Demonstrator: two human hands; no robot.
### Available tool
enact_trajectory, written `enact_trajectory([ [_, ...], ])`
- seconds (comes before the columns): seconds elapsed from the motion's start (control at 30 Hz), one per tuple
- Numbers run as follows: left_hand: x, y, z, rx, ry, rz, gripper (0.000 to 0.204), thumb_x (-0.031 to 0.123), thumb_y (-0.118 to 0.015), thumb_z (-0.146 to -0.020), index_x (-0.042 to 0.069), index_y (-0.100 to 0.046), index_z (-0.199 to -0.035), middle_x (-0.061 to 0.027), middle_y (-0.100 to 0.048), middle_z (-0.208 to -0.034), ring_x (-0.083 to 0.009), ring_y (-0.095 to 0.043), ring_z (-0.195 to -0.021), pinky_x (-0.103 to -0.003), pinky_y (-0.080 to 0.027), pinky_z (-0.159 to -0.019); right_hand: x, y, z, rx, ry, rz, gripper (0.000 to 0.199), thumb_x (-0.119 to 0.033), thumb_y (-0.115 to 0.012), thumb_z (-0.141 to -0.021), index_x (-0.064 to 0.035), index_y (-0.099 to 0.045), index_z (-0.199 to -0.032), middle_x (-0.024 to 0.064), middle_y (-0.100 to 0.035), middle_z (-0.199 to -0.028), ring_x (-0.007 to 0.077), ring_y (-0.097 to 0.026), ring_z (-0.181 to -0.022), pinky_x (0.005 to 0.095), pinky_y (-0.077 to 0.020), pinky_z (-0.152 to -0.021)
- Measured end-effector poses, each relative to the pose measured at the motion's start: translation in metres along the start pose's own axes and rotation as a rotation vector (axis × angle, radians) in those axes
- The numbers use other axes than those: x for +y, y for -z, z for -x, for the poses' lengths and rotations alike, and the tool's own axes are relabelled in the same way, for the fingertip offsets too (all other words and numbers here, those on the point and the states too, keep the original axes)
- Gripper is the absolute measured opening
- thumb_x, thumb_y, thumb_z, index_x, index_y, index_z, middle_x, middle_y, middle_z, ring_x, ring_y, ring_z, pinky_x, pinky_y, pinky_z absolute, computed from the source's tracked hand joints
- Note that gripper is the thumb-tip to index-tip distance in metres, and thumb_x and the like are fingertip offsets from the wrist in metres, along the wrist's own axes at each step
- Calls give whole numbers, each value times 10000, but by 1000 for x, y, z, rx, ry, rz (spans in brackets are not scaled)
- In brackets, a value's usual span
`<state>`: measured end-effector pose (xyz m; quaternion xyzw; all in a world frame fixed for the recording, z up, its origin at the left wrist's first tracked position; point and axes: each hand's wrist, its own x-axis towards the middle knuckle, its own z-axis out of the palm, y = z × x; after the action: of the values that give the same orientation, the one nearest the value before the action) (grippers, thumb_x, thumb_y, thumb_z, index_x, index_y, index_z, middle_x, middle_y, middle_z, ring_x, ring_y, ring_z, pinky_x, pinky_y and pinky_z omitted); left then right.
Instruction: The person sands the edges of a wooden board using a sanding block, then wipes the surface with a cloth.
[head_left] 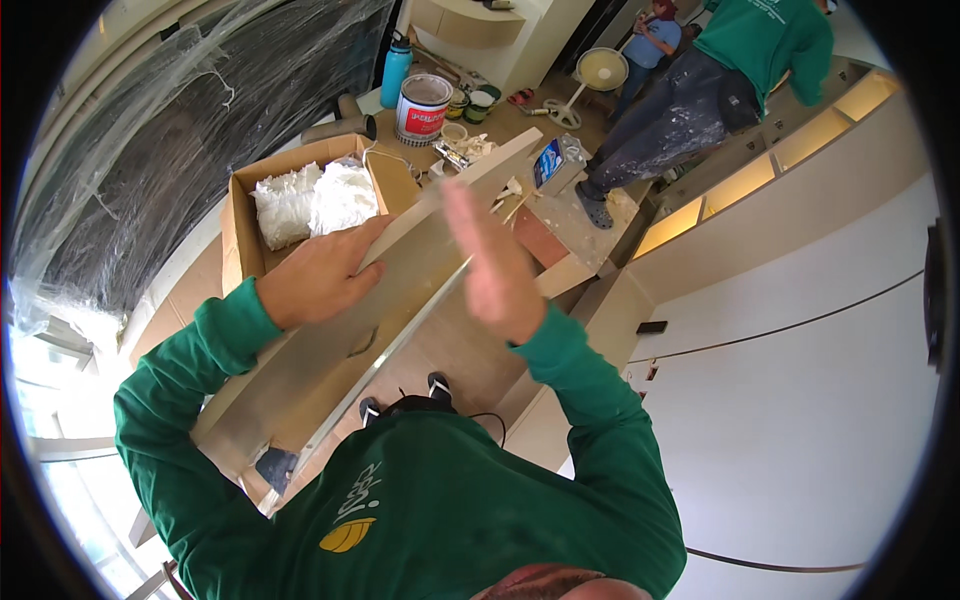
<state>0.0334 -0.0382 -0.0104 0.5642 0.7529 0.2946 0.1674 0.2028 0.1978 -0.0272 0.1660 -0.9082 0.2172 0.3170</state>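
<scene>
Two bare hands are at one board: the left hand (pixel 330 272) lies over its upper edge, thumb spread from the fingers and down on the near face, though I cannot tell whether it clamps; the right hand (pixel 492 262), blurred, is held flat with fingers straight and close together, wrapped round nothing, and contact with the board is unclear. The long pale board (pixel 415 255) runs under the left hand, from below left of it to a far end just beyond the right hand. Nearer the body than both hands, one thin metallic edge (pixel 400 338) runs roughly along the board; past it, brown floor (pixel 430 350) opens around two feet. One dark blade (pixel 275 468) sits below the left hand, by the board's near end. Just beyond the left hand stands one box (pixel 240 232) with two white bundles (pixel 343 197). Farther beyond are one bucket (pixel 424 112), one blue bottle (pixel 396 75) and, past the right hand, two other people (pixel 765 40).
</scene>
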Motion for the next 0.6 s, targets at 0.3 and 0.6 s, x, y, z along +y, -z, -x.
enact_trajectory([
  [0.3, 5, -9, 5, 1, 50, -39, 389, 226, -615, -1046, -31, -577, -1336, -326, -712, -1115, -522, -677, -1071, -603, -522, -936, 44, -12, -5, -148, -46, 275, 800, 159, -458, -881, -32, -491, -1657, 200, -468, -1713, 337, -419, -1616, 590, -230, -1355],
  [0.6, 14, -17, 8, 57, 17, -51, 389, 214, -621, -1029, -39, -555, -1317, -319, -710, -991, -521, -685, -955, -608, -524, -847, 40, -10, 2, -187, -4, 106, 694, 118, -440, -958, -22, -498, -1635, 236, -458, -1706, 374, -408, -1613, 588, -210, -1361],
])
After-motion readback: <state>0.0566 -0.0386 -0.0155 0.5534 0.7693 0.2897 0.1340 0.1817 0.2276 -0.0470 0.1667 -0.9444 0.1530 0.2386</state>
